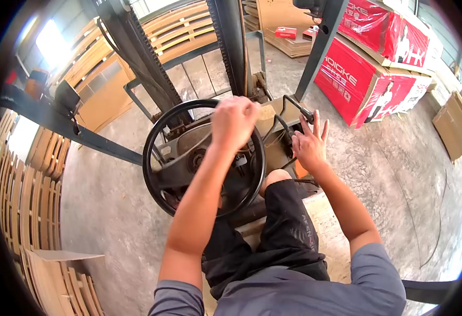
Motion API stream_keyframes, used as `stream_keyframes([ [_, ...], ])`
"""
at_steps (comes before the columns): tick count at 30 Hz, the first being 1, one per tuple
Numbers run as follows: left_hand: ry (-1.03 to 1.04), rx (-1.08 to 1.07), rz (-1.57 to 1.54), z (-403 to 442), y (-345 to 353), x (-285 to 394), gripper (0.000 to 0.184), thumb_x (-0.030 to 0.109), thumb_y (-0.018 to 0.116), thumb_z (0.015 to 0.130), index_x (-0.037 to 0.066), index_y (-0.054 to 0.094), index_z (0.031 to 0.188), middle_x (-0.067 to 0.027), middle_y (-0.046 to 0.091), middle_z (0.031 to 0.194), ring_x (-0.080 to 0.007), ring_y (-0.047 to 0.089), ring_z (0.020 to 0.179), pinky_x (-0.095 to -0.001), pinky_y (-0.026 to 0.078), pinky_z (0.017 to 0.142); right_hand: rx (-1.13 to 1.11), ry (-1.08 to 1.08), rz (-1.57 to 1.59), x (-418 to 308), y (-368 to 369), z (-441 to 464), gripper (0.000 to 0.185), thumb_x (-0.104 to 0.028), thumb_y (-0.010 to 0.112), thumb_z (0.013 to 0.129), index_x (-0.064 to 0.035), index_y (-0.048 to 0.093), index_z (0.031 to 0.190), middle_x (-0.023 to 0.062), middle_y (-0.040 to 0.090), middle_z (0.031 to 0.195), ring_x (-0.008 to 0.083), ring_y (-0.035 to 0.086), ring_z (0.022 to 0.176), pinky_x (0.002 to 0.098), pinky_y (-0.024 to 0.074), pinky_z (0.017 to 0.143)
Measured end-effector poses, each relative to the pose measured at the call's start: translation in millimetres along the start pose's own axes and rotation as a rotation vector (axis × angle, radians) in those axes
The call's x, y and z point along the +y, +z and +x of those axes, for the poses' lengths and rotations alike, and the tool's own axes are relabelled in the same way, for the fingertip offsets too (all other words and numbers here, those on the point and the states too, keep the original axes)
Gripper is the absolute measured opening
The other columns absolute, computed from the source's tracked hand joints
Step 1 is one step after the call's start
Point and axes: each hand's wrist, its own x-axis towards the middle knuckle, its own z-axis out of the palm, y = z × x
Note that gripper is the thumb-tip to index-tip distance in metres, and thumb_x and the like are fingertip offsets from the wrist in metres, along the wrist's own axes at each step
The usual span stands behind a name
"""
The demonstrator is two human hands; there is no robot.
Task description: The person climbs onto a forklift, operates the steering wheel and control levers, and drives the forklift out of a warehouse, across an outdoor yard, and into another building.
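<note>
My left hand (234, 122) is closed at the upper right of the black steering wheel (148, 152); what lies under the fingers is hidden. To its right, my right hand (311, 142) rests at the forklift's control levers, its fingers spread and stretched forward. The index finger touches the dark knob of the far bent lever (307, 114). A nearer lever (280, 122) runs down beside the thumb, and the palm hides part of the levers.
Forklift mast rails (230, 47) rise ahead, with frame posts (323, 45) on both sides. Red wrapped boxes (341, 79) are stacked at front right. Wooden pallets (31, 195) stand along the left, with more pallets (175, 31) ahead. A cardboard box (453, 126) sits far right.
</note>
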Motion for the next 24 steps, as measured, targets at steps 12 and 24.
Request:
stream_keyframes([
  [12,0.109,-0.119,-0.302,-180.3,-45.3,56.5,0.017,0.013,0.078,0.083,0.007,0.065,0.074,-0.0065,0.061,0.069,-0.0287,0.06,0.067,-0.0394,0.05,0.064,0.099,-0.022,0.134,10.1,7.5,-0.2,0.026,-0.022,0.061,0.096,-0.0007,0.075,0.101,0.0123,0.066,0.132,0.0457,0.02,0.157,0.0589,0.0298,0.12],
  [24,-0.384,0.213,0.057,-142.7,-149.6,-122.7,0.022,0.016,0.064,0.101,0.0,0.07,0.088,-0.0086,0.063,0.068,-0.0192,0.061,0.062,-0.0351,0.047,0.061,0.174,-0.006,0.152,-4.9,27.7,14.5,0.022,-0.021,0.063,0.093,-0.0035,0.076,0.09,0.0109,0.072,0.119,0.0417,0.026,0.154,0.0597,0.0447,0.108],
])
